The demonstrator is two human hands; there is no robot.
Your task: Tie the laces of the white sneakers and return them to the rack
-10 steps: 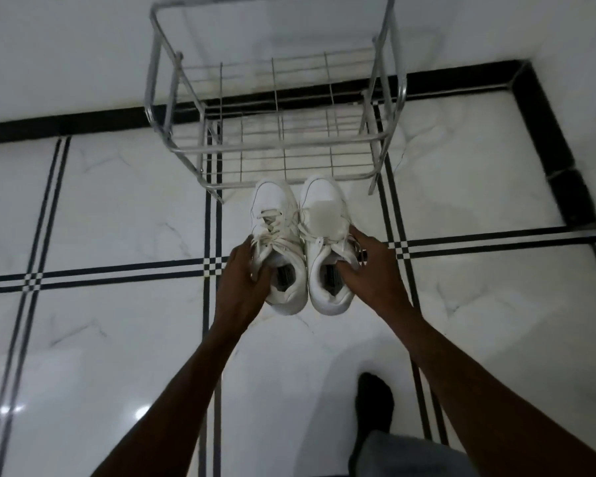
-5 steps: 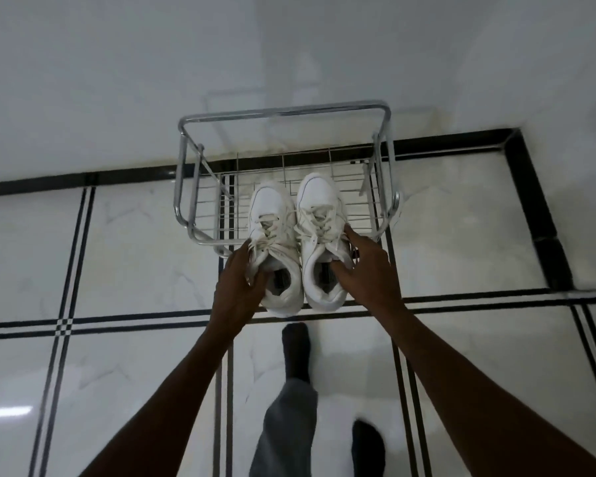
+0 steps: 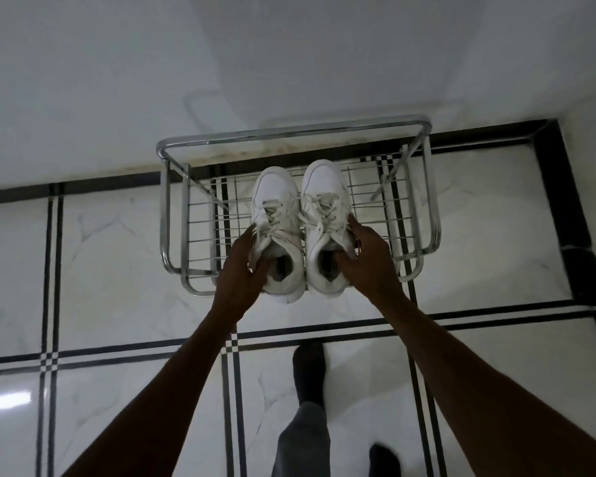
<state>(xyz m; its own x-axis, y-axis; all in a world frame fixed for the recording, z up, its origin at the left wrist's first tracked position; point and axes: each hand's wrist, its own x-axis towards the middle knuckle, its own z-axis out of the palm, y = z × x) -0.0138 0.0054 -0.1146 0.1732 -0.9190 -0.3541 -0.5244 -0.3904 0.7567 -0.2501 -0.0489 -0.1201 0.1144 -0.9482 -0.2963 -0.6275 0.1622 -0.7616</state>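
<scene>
Two white sneakers sit side by side over the wire shelf of a chrome shoe rack point(image 3: 167, 215), toes pointing at the wall. The left sneaker point(image 3: 275, 197) is gripped at its collar by my left hand point(image 3: 245, 266). My right hand point(image 3: 369, 259) holds the right sneaker point(image 3: 324, 187) by its outer side and collar. Both shoes have their laces knotted over the tongues. Their heels hang at the rack's front rail; I cannot tell whether the soles rest on the wires.
The rack stands against a white wall point(image 3: 289, 63) on a glossy white tiled floor point(image 3: 117, 270) with black stripes. A black border runs along the wall and right side. My legs in grey trousers and dark socks point(image 3: 308, 370) stand just behind the rack.
Both hands have carried the pair of sneakers forward from in front of the rack to over its shelf. I have stepped closer to the rack.
</scene>
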